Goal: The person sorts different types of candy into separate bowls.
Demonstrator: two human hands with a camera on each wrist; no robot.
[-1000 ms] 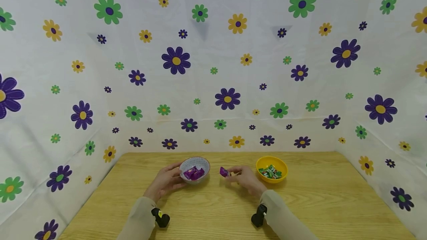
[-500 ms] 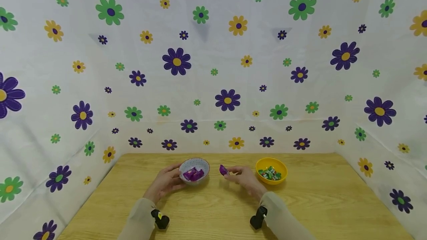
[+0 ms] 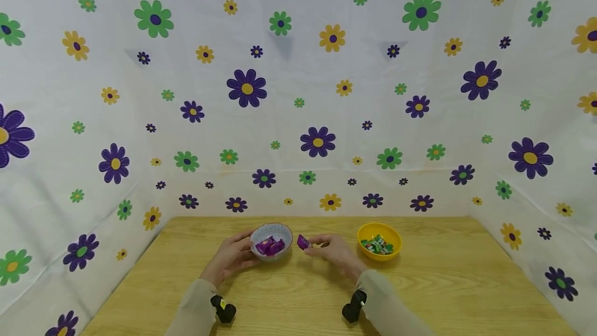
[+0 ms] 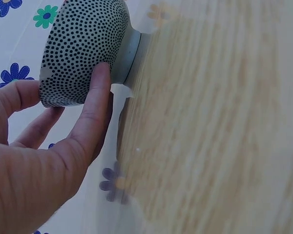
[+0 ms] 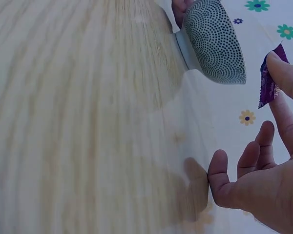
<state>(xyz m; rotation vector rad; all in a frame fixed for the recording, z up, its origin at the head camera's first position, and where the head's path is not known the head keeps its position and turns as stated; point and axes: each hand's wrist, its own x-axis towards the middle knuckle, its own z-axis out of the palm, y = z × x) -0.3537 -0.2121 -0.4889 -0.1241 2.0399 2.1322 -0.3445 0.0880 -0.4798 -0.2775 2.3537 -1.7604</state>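
Note:
My left hand [image 3: 233, 254] holds the side of a speckled bowl [image 3: 283, 254], which stands on the table. Thumb and fingers spread round its dotted outer wall [image 4: 85, 48] in the left wrist view. Several purple-wrapped candies [image 3: 270, 246] lie in this bowl. Between thumb and fingertips, my right hand [image 3: 333, 254] pinches one more purple-wrapped candy [image 5: 268, 80], held just right of the bowl and above the table. The other fingers of that hand are loosely bent, as the right wrist view shows.
A yellow bowl [image 3: 394, 252] with several green-wrapped candies [image 3: 379, 245] stands to the right, behind the right hand. All sits on a wooden table [image 3: 448, 274]. White cloth walls [image 3: 322, 92] with printed flowers close off the back and sides.
My right hand has moved left with the purple-wrapped candy, closer to the speckled bowl. The left hand keeps its place at that bowl.

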